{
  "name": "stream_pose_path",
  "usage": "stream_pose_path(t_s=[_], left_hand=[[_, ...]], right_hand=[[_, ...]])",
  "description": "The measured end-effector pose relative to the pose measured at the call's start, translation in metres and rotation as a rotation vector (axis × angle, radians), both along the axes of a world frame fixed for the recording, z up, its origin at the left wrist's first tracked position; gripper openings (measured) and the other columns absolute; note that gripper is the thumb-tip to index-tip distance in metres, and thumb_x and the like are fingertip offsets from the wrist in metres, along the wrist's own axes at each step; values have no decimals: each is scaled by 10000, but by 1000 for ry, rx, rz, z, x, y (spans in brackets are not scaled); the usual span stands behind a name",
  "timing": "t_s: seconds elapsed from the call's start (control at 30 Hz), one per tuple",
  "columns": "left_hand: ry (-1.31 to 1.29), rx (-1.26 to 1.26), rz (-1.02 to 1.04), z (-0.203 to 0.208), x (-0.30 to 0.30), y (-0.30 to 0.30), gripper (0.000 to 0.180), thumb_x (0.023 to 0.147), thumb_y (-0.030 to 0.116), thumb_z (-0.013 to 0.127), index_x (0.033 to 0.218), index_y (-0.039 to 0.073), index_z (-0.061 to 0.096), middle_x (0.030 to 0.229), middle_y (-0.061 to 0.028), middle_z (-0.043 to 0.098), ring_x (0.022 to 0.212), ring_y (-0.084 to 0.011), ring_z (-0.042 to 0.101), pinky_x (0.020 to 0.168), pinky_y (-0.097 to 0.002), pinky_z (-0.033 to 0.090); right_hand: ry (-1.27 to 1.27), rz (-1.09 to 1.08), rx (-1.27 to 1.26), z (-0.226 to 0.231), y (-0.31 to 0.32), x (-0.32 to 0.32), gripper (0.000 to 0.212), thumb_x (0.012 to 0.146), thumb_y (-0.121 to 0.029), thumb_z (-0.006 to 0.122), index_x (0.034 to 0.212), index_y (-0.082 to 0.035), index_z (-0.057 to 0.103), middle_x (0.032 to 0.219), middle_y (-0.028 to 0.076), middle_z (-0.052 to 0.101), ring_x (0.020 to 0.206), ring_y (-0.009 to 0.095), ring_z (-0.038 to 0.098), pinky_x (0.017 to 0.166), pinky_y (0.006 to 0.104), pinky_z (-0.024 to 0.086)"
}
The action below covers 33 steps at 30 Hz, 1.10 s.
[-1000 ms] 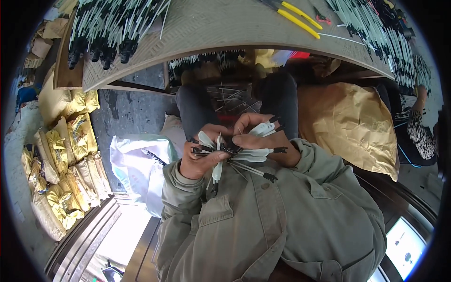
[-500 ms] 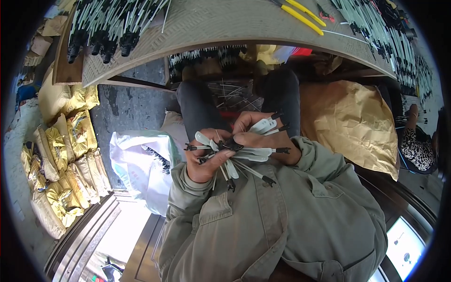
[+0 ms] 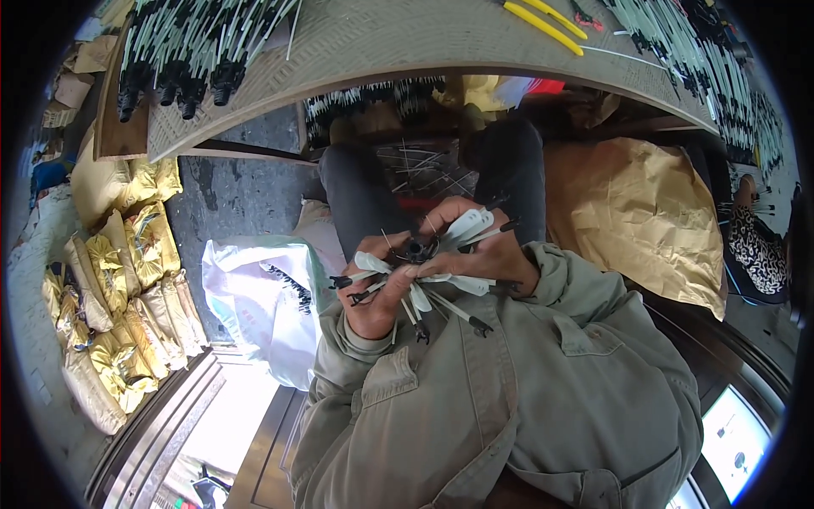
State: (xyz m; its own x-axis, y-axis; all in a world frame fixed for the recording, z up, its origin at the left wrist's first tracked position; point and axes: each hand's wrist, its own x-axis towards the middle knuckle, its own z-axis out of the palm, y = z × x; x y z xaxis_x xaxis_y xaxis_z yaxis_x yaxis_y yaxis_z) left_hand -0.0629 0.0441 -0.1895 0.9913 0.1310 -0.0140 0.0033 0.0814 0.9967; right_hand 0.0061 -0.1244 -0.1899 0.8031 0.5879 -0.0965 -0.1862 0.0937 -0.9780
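Held over my lap is a spoked frame (image 3: 417,251) with a black round hub. Pale flat arms and rods fan out from it, several ending in black forked tips; it resembles part of an umbrella skeleton. My left hand (image 3: 373,316) is closed around its left side, with thumb close to the hub and rods sticking out past the fingers. On the other side, my right hand (image 3: 487,253) grips the frame, with thumb and fingers near the hub and pale arms crossing the palm. A thin wire stands up beside the hub. Fingertips are partly hidden behind the arms.
Ahead, the worktable (image 3: 407,47) bears bundles of white rods with black ends (image 3: 191,59) and yellow-handled pliers (image 3: 547,27). A white plastic bag (image 3: 254,314) lies left, a brown paper sheet (image 3: 636,220) right. Yellow-brown sacks (image 3: 110,288) line the left; another person's patterned sleeve (image 3: 756,254) shows far right.
The frame has tilted so its hub now faces up more openly. My right thumb has moved off the hub's top toward its lower edge. The view has shifted slightly.
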Motion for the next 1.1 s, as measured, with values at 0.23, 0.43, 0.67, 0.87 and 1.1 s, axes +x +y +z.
stream_pose_path(t_s=[0.23,0.43,0.67,0.87,1.1], left_hand=[[68,-78,-202,-2,2,13,263,773,54,616,1002,-74,588,933,-153,600,846,-204,586,760,-292,439],[24,-73,-252,-7,0,12,276,774,42,626,1023,-59,561,932,-154,604,860,-193,587,761,-290,443],[124,-361,-280,-15,5,17,625,692,114,754,1164,0,361,935,-152,584,889,-159,572,784,-279,438],[283,-958,-767,-28,45,58,510,791,333,656,1034,-94,520,1003,-210,584,890,-244,593,782,-305,458],[152,-530,-1189,-35,85,56,111,752,56,679,804,-38,651,795,-118,628,752,-164,588,688,-277,454]], right_hand=[[-71,0,48,-3,-2,0,320,659,-57,775,907,-3,581,868,27,576,801,74,536,695,227,445],[-259,25,20,-6,-3,6,339,621,-100,799,881,-12,601,851,52,579,790,132,560,689,257,448],[-259,89,74,-7,-4,11,339,615,-115,802,878,-23,608,847,66,593,798,152,563,691,276,443],[-273,246,180,-6,0,19,313,635,-113,789,878,-27,610,851,65,597,769,157,555,681,272,435],[-284,315,199,-5,1,21,303,664,-112,764,906,-26,602,861,73,597,784,182,555,676,284,422]])
